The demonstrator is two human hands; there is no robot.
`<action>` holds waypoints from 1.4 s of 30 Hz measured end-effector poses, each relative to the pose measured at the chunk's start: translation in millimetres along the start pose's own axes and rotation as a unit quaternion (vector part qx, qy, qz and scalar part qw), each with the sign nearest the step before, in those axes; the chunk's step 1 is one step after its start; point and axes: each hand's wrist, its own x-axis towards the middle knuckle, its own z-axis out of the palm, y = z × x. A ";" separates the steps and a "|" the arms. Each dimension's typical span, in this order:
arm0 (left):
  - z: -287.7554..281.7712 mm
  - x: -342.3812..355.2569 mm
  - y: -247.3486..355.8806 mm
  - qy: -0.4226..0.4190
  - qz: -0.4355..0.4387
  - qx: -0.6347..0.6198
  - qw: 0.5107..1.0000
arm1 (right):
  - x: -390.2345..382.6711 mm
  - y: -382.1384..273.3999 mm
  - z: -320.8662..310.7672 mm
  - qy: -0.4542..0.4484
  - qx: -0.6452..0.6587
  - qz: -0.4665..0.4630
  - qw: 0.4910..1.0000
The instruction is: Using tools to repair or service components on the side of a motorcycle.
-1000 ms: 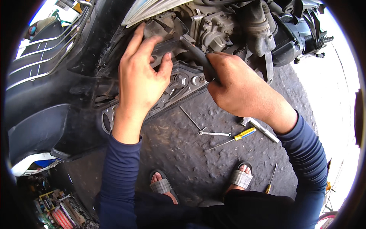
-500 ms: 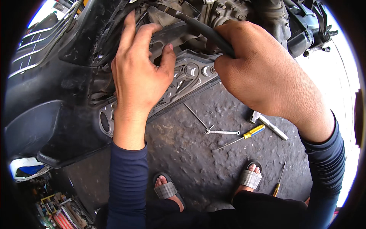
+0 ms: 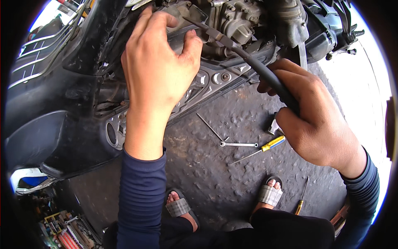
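My right hand [image 3: 313, 112] is wrapped round the dark handles of long-nose pliers [image 3: 265, 70], seen nearly edge-on. Their narrow tip points up and left, in front of a scooter's exposed engine [image 3: 240, 23]. To the left, my left hand [image 3: 155, 70] reaches up between the black body panel [image 3: 78, 95] and the engine. Its fingers are bent and the thumb stands apart from them, near the pliers' tip. A pale metal piece [image 3: 137, 3] is by its uppermost fingers, whose ends are partly hidden.
On the dark rough floor [image 3: 199, 162] lie a hex key [image 3: 210, 127], a spanner [image 3: 238, 144], a yellow-and-blue screwdriver [image 3: 272, 144], a partly hidden hammer [image 3: 274, 126] and another screwdriver [image 3: 299, 206]. A grey footboard frame [image 3: 207, 93] crosses below the engine. Assorted tools [image 3: 68, 232] sit at lower left.
My right hand has drawn the pliers back, down and to the right, away from the panel gap. My left hand has shifted slightly, its thumb moving right.
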 end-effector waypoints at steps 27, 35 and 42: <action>21.1 11.3 10.9 -0.020 -0.035 0.176 0.984 | 23.8 45.2 11.0 -0.002 0.226 -0.001 0.974; 21.2 -12.8 12.3 0.019 -0.004 0.096 0.995 | 23.7 53.2 19.9 0.047 0.258 -0.001 0.965; 19.6 8.7 3.7 -0.048 -0.053 0.170 0.983 | 26.0 47.6 16.3 0.012 0.227 0.014 0.974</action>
